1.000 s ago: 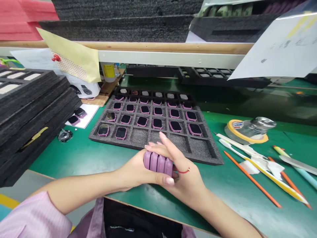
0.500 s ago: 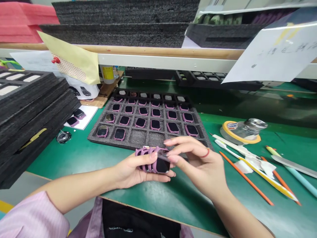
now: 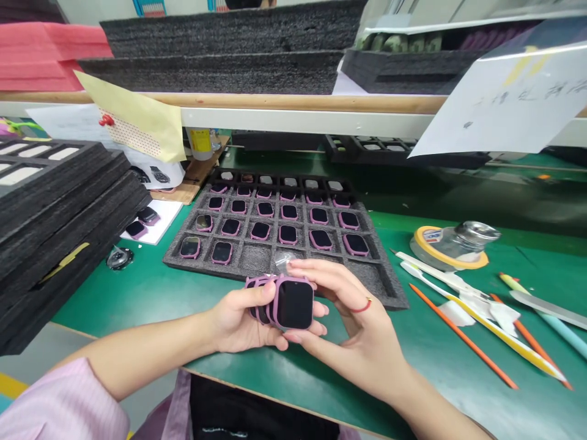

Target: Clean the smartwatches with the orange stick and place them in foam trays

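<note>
My left hand [image 3: 247,315] is closed around a row of several purple-framed smartwatch bodies, its thumb on top. At the near end of that row a smartwatch [image 3: 296,304] turns its black screen up towards me. My right hand [image 3: 348,324] spans this smartwatch, fingertips at its upper edge and thumb at its lower corner. A small piece of clear film [image 3: 284,261] shows just above my right fingertips; whether it touches them I cannot tell. Behind my hands lies a dark foam tray [image 3: 238,267] with more purple watches in its compartments; some front compartments are bare.
Stacked black foam trays [image 3: 68,201] stand on the left. On the right are a yellow tape roll [image 3: 424,244], a glass bottle with metal cap [image 3: 474,235], a toothbrush [image 3: 486,324], orange sticks [image 3: 463,336] and a blade [image 3: 550,305]. A shelf edge [image 3: 293,116] crosses behind.
My right hand has shifted from pinching at the screen's top to spanning the front smartwatch's edges. That watch now faces me more squarely, and the clear film shows above my fingers.
</note>
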Tool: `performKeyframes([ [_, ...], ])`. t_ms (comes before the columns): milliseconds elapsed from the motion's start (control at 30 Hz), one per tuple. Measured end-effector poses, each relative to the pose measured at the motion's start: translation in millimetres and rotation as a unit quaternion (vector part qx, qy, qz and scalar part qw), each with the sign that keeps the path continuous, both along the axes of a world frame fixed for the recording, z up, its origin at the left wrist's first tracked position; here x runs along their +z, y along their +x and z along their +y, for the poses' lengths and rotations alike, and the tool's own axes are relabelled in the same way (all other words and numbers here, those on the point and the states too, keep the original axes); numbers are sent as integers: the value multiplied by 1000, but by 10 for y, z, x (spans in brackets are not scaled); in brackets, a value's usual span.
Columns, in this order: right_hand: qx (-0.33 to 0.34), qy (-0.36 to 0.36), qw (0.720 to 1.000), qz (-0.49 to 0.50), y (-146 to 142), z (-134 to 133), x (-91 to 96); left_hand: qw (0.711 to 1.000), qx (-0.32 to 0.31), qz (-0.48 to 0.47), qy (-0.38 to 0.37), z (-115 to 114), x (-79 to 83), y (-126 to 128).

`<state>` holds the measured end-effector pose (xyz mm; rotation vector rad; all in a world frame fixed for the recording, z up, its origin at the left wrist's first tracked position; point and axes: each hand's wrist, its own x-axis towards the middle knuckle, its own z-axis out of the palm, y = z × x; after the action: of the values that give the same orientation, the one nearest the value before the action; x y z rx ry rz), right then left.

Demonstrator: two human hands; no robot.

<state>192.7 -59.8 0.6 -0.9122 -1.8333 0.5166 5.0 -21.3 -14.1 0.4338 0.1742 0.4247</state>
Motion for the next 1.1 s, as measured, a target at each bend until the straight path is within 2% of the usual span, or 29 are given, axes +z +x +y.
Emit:
performKeyframes([
  [200, 1, 21, 1000, -16, 5, -13, 26, 1000, -3, -11, 2, 6, -16, 0],
  [300, 22, 12, 999, 36, 23, -32, 19, 1000, -5, -26, -5, 10, -11, 9],
  [367, -3, 35, 995, 90, 51, -45, 16, 999, -6, -31, -5, 10, -2, 19],
  [433, -61, 89, 990, 96, 99, -63, 27, 1000, -2, -24, -3, 7, 13, 28],
  [500, -88, 142, 985, 35, 165, -96, 54, 1000, 5, -6, -4, 1, 33, 34],
  [600, -15, 147, 985, -90, 265, -178, 91, 999, 26, 19, -22, -9, 57, 34],
  [700, 31, 147, 977, -152, 299, -226, 82, 998, 39, 33, -40, -10, 56, 27],
  [800, 3, 216, 959, -184, 238, -175, 73, 997, 46, 43, -49, -3, 40, 15],
  [933, -43, 294, 935, -192, 117, -71, 151, 992, 87, 74, -62, -2, 65, 2],
  [1033, -73, 284, 946, -138, 110, -43, 194, 985, 116, 103, -79, 1, 141, -4],
  [1100, -112, 251, 955, -116, 201, -42, 174, 981, 128, 123, -83, 7, 190, -13],
])
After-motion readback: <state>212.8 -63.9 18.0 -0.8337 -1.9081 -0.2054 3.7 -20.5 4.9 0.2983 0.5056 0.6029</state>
